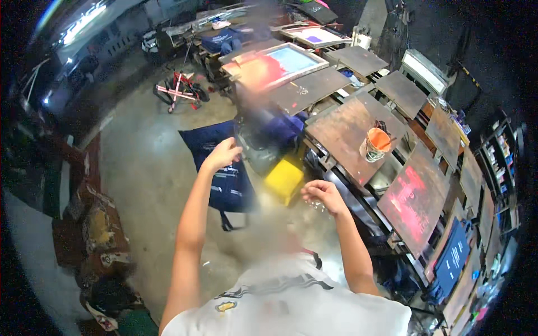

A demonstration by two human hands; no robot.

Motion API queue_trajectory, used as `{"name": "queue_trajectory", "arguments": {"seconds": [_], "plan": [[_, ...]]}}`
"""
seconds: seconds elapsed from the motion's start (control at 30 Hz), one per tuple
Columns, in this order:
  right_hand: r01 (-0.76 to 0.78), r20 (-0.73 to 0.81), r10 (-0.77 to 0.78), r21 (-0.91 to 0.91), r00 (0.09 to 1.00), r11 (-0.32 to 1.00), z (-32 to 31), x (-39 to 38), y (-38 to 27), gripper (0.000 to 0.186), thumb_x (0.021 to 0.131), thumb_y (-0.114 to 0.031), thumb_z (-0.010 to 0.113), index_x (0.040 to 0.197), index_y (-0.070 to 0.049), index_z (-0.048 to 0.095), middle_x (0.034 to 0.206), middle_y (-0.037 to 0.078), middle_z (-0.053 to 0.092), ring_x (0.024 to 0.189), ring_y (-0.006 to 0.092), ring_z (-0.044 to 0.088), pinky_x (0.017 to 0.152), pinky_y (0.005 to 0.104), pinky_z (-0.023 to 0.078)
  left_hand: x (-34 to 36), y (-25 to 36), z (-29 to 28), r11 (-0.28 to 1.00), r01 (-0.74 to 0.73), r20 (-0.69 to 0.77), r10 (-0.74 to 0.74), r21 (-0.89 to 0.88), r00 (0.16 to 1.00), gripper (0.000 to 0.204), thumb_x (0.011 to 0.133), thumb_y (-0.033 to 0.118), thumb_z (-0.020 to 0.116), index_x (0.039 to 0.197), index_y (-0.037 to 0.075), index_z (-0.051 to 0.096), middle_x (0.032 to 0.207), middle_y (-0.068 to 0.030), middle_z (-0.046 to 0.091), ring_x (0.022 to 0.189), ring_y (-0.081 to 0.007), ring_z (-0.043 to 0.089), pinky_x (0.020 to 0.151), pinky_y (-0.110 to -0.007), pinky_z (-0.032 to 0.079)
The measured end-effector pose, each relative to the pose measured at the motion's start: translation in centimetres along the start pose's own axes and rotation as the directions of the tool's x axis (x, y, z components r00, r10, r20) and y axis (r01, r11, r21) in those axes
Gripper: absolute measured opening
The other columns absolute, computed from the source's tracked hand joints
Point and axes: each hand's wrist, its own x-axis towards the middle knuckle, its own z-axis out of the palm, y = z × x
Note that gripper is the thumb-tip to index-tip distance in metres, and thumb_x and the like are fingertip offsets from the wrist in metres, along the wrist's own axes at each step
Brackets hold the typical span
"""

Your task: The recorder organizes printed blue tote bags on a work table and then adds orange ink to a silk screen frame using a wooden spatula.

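Observation:
My left hand (223,154) is raised in front of a navy fabric bag (221,187) with white printing and a dark strap; its fingers are curled, and whether they grip the fabric is unclear. My right hand (320,193), also with curled fingers, is beside a yellow object (283,178); anything within its grasp is too small or hidden to make out. A dark purple cloth (283,129) lies beyond the yellow object.
Stained platens (346,120) on metal frames run along the right, one bearing an orange-lined bucket (375,145). Screen frames (291,61) sit at the back, near a red-and-black wheeled stand (176,92). Concrete floor (134,185) extends leftward beside piled items (101,235).

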Motion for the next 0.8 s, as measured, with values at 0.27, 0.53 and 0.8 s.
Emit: {"name": "queue_trajectory", "arguments": {"seconds": [0.27,0.53,0.8], "plan": [[0.042,-0.111,-0.026,0.148,0.993,0.988,-5.0,8.8,2.5,0.023,0.091,-0.016,0.067,0.105,0.003,0.070,0.089,0.005,0.071,0.071,0.0095,0.062,0.064,0.0247,0.050,8.8,0.0,-3.5,0.989,-0.030,-0.317,0.075,0.144,0.946,0.021,0.092,0.021,0.059,0.106,0.005,0.057,0.092,-0.0011,0.059,0.079,-0.0108,0.055,0.068,-0.027,0.048],[-0.087,-0.183,0.138,0.264,0.973,0.961,-7.0,15.5,4.7,0.010,0.091,-0.014,0.068,0.091,-0.005,0.069,0.084,0.004,0.070,0.060,0.0098,0.060,0.052,0.0243,0.050,7.4,2.3,-4.5,0.642,-0.269,-0.413,-0.082,-0.718,0.907,0.020,0.095,0.022,0.053,0.108,0.006,0.058,0.096,-0.0059,0.066,0.088,-0.0220,0.067,0.077,-0.037,0.055],[-0.243,0.151,0.206,0.302,0.967,0.922,-3.4,21.4,9.6,0.065,0.097,-0.057,0.049,0.143,-0.011,0.040,0.144,0.013,0.046,0.121,0.0272,0.050,0.098,0.0449,0.041,3.8,-1.2,-1.4,0.029,-0.445,-0.443,0.059,-0.895,0.894,0.037,0.098,0.027,0.045,0.113,-0.002,0.064,0.112,-0.0165,0.070,0.104,-0.0316,0.067,0.096,-0.043,0.052]]}}
